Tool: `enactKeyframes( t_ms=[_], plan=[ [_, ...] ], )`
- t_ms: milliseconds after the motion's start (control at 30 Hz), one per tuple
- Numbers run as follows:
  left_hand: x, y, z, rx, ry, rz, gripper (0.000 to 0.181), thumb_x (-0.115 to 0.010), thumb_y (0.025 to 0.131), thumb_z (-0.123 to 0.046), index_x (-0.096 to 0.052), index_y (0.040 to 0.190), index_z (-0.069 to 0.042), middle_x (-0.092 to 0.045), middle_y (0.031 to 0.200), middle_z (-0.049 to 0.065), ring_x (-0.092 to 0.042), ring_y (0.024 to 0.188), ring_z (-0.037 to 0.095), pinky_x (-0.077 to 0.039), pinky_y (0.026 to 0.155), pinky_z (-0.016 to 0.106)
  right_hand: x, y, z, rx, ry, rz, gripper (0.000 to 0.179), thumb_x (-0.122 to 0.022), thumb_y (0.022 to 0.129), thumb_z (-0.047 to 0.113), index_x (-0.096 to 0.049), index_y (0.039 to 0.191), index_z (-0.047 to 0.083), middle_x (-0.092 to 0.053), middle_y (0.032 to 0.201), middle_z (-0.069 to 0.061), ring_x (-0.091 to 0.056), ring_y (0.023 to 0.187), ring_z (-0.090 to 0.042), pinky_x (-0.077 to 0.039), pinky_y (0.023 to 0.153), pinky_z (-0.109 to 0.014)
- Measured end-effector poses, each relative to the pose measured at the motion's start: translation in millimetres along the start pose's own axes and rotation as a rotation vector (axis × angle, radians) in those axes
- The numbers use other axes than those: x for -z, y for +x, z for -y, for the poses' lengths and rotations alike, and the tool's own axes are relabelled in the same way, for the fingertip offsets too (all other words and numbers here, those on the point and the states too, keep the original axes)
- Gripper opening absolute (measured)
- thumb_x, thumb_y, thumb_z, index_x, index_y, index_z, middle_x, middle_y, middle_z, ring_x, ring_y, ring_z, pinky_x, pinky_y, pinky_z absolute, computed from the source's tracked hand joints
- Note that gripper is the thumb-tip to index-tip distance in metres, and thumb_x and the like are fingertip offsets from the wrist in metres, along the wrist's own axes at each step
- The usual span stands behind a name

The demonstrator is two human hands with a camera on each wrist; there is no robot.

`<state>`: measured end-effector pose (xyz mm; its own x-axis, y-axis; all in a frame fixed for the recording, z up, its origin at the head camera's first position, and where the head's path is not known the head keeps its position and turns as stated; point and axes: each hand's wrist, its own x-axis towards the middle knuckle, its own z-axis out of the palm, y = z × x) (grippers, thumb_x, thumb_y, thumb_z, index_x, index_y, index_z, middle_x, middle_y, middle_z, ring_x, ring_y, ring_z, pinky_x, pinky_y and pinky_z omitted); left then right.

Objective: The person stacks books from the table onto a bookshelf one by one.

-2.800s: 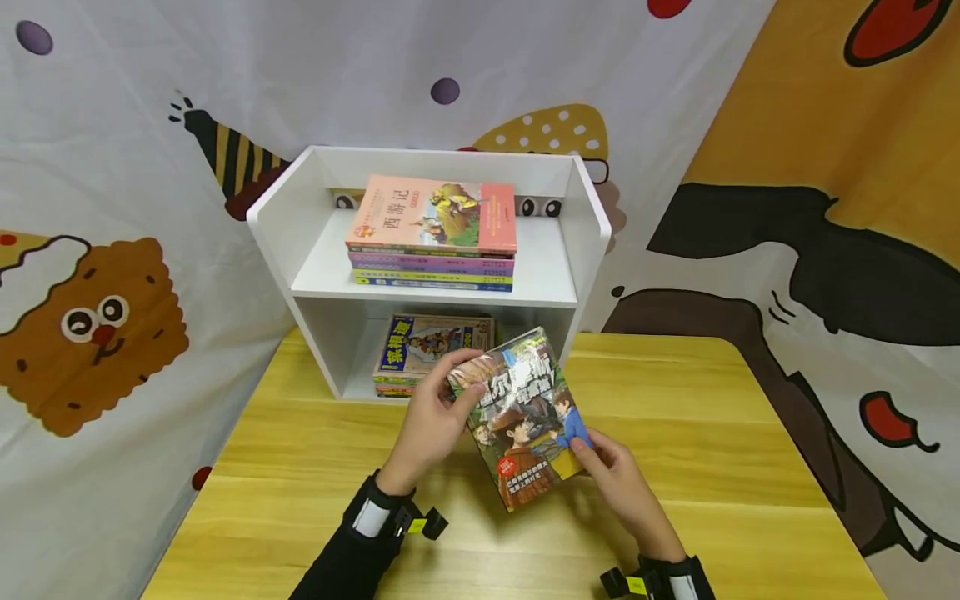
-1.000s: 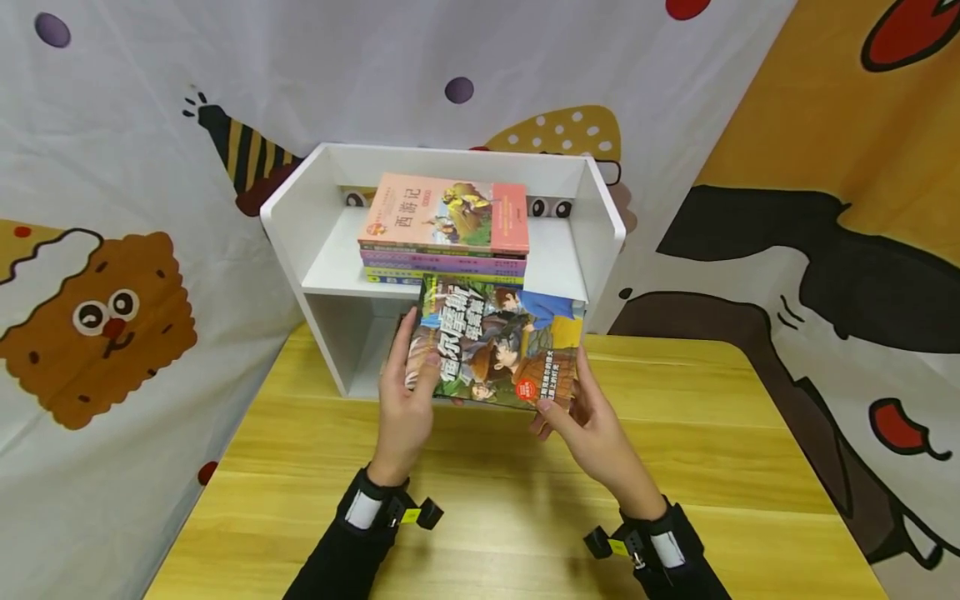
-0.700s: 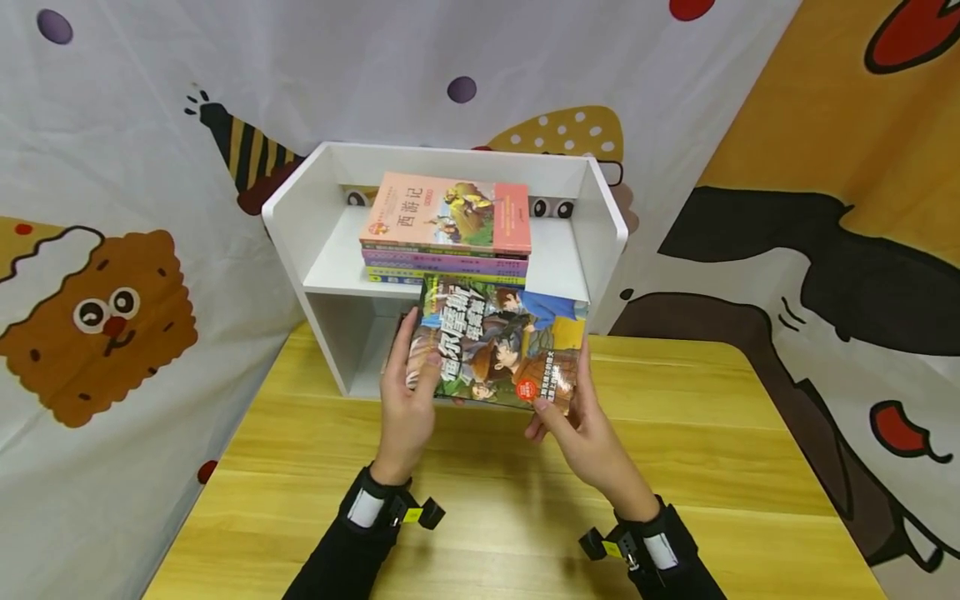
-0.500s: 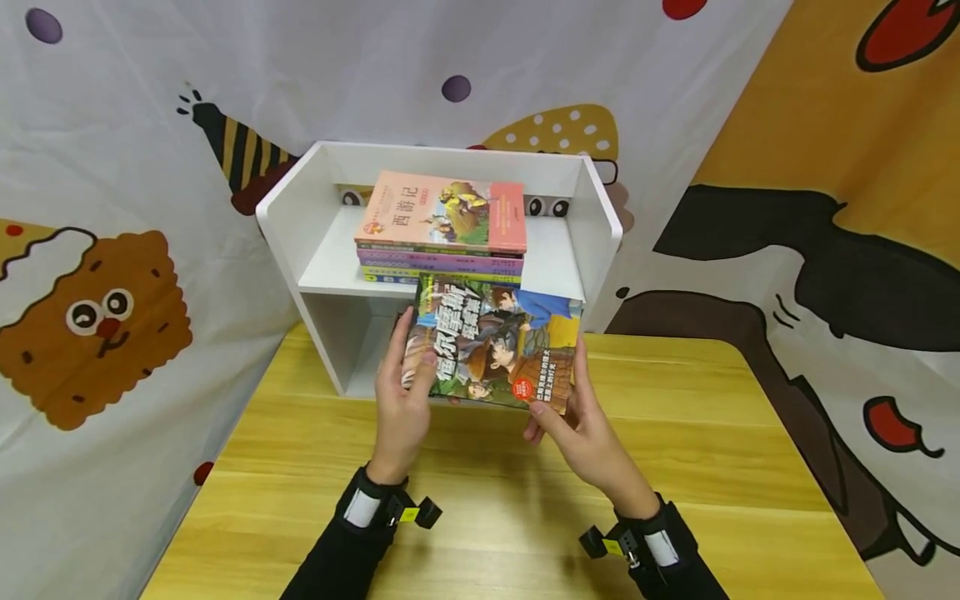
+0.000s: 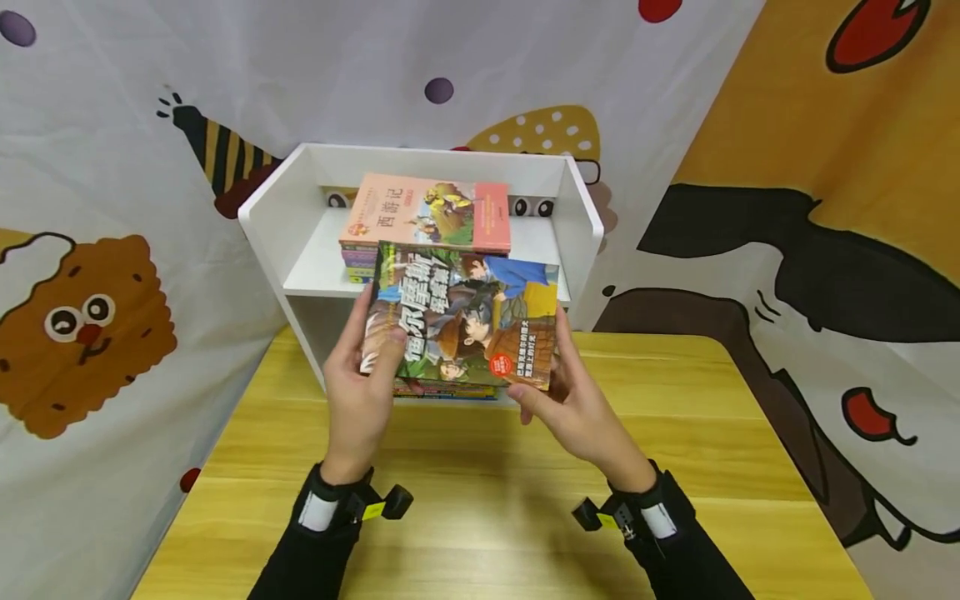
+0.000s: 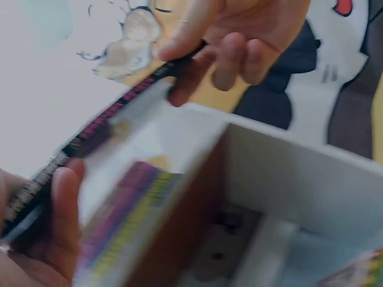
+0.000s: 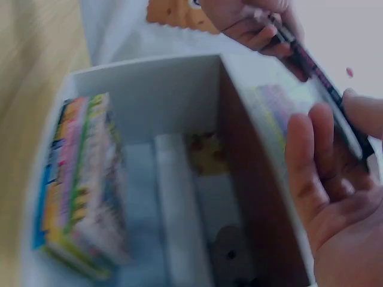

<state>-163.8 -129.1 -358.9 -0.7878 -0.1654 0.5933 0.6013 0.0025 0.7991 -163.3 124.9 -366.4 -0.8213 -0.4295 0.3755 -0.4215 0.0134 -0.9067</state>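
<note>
Both hands hold one comic-style book with its cover facing up, turned sideways. My left hand grips its left edge, thumb on the cover and the other fingers underneath. At the lower right corner my right hand pinches it the same way. The book is held up in front of the white shelf, overlapping the upper stack of books in the head view. A pink book with Chinese lettering tops that stack. Edge-on in the left wrist view, the book shows a dark spine between the hands.
Another stack of books lies in the shelf's lower compartment, mostly hidden behind the held book in the head view. The shelf stands on a yellow wooden table. A cartoon-printed cloth hangs behind it.
The book was slanted low over the table; the hands turned it sideways and brought it to the shelf. Over the last half second it rose further, covering more of the upper stack's front.
</note>
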Motion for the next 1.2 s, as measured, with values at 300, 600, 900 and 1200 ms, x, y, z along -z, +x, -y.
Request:
enactKeyframes(
  t_ms=[300, 600, 900, 1200],
  plan=[
    [40.9, 52.3, -25.1, 0.152, -0.003, 0.195, 0.063, -0.058, 0.092, -0.019, -0.027, 0.146, -0.021, -0.062, 0.114, 0.02, -0.058, 0.056, 0.039, -0.053, 0.045, 0.039, -8, 52.0, 48, -0.044, -0.03, 0.044, 0.094, -0.06, 0.091, 0.011, 0.013, 0.147, 0.031, -0.061, 0.073, -0.017, -0.054, 0.047, -0.034, -0.047, 0.044, -0.038],
    [62.2, 79.9, -0.2, 0.324, -0.042, 0.375, 0.078, -0.067, 0.086, -0.018, -0.019, 0.148, -0.028, -0.061, 0.113, 0.02, -0.059, 0.068, 0.032, -0.053, 0.062, 0.03, 3, 85.1, 42, -0.229, 0.096, -0.017, 0.094, -0.066, 0.087, 0.022, 0.004, 0.148, 0.03, -0.063, 0.075, -0.007, -0.051, 0.052, -0.032, -0.052, 0.063, -0.042],
    [63.8, 76.9, -2.8, 0.189, 0.313, 0.139, 0.067, -0.073, 0.078, -0.038, -0.045, 0.138, -0.026, -0.069, 0.087, 0.009, -0.053, 0.059, 0.026, -0.045, 0.046, 0.027, 12, 96.9, 23, -0.23, 0.046, -0.022, 0.093, -0.069, 0.083, 0.036, -0.002, 0.148, 0.033, -0.063, 0.089, -0.02, -0.058, 0.06, -0.036, -0.051, 0.053, -0.038],
    [57.7, 83.4, -3.2, 0.04, 0.776, -0.009, 0.065, -0.068, 0.073, -0.061, -0.056, 0.129, -0.029, -0.047, 0.111, 0.006, -0.037, 0.101, 0.019, -0.034, 0.08, 0.044, 6, 95.5, 25, -0.068, -0.64, -0.284, 0.083, -0.058, 0.078, 0.065, -0.032, 0.144, 0.023, -0.047, 0.113, 0.001, -0.053, 0.077, -0.016, -0.05, 0.057, -0.034]
  ],
)
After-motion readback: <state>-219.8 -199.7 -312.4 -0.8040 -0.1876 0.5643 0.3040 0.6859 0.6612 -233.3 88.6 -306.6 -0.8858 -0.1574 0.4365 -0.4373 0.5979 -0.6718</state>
